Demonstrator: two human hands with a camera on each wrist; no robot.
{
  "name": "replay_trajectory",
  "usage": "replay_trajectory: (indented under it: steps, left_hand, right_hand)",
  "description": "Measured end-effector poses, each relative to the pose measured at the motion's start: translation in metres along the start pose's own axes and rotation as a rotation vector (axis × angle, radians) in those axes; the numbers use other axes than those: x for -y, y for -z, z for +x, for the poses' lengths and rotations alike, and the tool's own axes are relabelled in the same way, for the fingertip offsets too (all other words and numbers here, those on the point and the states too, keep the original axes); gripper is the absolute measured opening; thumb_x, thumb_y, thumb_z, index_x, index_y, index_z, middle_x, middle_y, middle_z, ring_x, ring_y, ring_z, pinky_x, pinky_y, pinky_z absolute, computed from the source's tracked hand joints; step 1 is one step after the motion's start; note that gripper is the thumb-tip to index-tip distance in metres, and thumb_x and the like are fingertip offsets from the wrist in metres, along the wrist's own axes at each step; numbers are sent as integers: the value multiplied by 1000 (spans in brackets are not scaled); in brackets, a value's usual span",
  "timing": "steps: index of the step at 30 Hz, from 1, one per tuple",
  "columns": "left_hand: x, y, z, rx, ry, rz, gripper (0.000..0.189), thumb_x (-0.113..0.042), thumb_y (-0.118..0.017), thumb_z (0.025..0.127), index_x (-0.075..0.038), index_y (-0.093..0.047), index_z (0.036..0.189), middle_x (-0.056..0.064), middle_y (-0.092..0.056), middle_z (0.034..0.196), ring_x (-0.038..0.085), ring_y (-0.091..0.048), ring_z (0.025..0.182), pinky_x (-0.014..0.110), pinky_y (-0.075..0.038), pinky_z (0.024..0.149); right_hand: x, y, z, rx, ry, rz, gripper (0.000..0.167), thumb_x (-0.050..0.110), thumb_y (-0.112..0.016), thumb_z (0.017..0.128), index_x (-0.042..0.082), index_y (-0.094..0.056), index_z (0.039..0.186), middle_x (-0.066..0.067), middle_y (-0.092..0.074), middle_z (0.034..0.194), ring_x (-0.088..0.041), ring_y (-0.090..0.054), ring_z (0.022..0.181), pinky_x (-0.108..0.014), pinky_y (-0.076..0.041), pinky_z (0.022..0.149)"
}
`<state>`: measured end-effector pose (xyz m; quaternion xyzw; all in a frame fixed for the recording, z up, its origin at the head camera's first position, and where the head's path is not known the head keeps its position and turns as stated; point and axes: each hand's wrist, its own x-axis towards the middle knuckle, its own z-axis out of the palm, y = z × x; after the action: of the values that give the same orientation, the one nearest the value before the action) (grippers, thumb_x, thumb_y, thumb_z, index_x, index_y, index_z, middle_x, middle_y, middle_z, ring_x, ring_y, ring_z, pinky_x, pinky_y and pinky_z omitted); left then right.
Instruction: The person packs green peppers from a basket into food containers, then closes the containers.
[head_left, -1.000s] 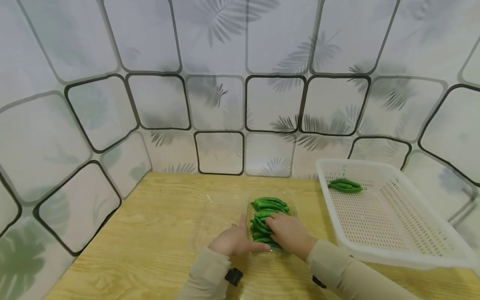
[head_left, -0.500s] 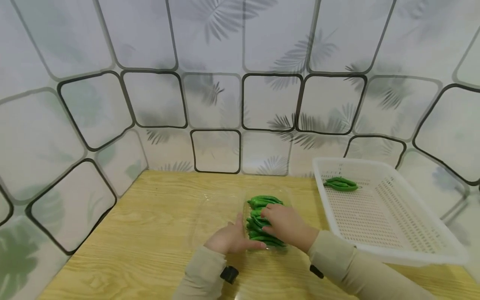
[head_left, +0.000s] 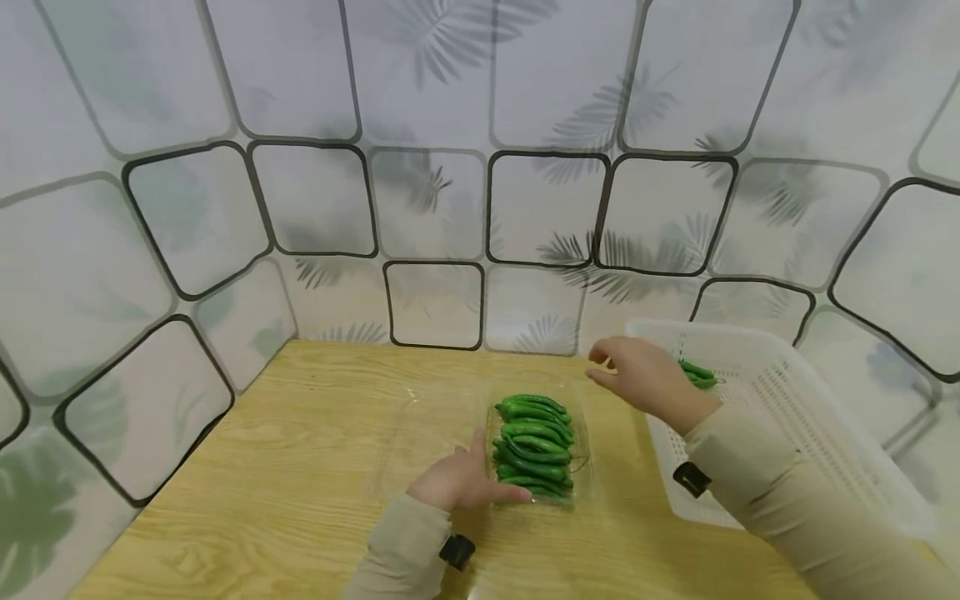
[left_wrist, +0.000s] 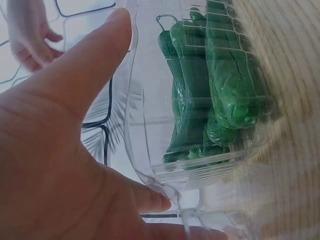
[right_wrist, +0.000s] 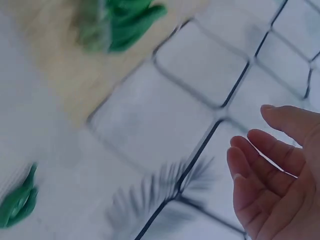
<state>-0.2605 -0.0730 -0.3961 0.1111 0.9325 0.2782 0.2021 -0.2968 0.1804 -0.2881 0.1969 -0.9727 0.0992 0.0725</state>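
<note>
Green chili peppers [head_left: 534,437] lie side by side, several of them, in a clear plastic box [head_left: 592,467]. My left hand [head_left: 461,479] rests at the box's near left corner, thumb along the front edge and fingers along the left side. In the left wrist view, its spread thumb and fingers touch the rim of the clear box [left_wrist: 150,162]. My right hand [head_left: 648,375] is raised between the box and the white basket [head_left: 832,408]. Its fingers are loosely bent and hold nothing, as the right wrist view shows of the right hand [right_wrist: 272,175].
A few more green chili peppers [head_left: 699,377] lie in the far left part of the basket, partly hidden by the right hand. The box's clear lid [head_left: 431,425] lies opened out to the left on the wooden table [head_left: 300,467]. A patterned curtain [head_left: 435,304] stands behind.
My right hand has let go of the peppers in the box and moved up and right, toward the basket. The left hand has stayed at the box's corner.
</note>
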Motion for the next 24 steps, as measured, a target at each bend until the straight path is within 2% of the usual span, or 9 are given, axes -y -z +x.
replay_trajectory:
  steps: [7,10,12,15,17,19,24]
  left_hand:
    - [1,-1,0,-1,2,-14,121,-66,-69,68,-2,-7,149,37,-32,137,50,-42,119,59,-38,92]
    - [2,0,0,-12,3,-2,120,-66,-69,68,-2,-8,149,37,-35,136,50,-43,118,59,-39,92]
    - [3,-1,0,-16,4,2,121,-66,-69,67,-1,-9,149,37,-35,135,50,-43,118,59,-38,92]
    - [3,-1,0,-17,3,-3,121,-66,-69,67,0,-9,149,36,-35,136,50,-40,121,59,-37,93]
    - [4,-2,-1,-18,-1,-1,121,-66,-69,67,0,-9,148,37,-34,136,50,-40,120,59,-37,93]
    - [4,-3,0,-24,-7,10,121,-67,-69,67,0,-10,148,38,-34,136,50,-41,119,58,-38,93]
    - [2,-2,0,-38,-8,26,121,-68,-69,66,-1,-12,149,39,-35,134,49,-44,117,55,-40,92]
  right_hand:
    - [-79,15,0,0,-133,-32,21,15,-55,94,-2,-63,102,-16,-65,94,-31,-62,82,-46,-49,68]
    - [-110,12,-3,11,-146,-47,20,11,-54,94,-5,-63,101,-19,-64,93,-34,-61,82,-47,-48,67]
    - [-127,6,-4,18,-143,-61,17,9,-52,93,-4,-63,95,-16,-64,86,-30,-59,74,-43,-47,62]
    - [-148,-7,-6,30,-120,-82,16,7,-51,93,2,-59,80,-5,-55,69,-19,-47,60,-35,-36,54]
    - [-159,-16,-7,57,-115,-89,21,6,-49,93,7,-52,73,0,-44,62,-15,-35,56,-33,-27,54]
    - [-171,-24,-6,91,-116,-91,25,4,-48,93,10,-46,68,0,-37,58,-14,-28,55,-32,-23,54]
    - [-199,-41,0,250,-154,-129,12,3,-57,89,4,-54,77,-5,-53,69,-17,-47,60,-33,-37,54]
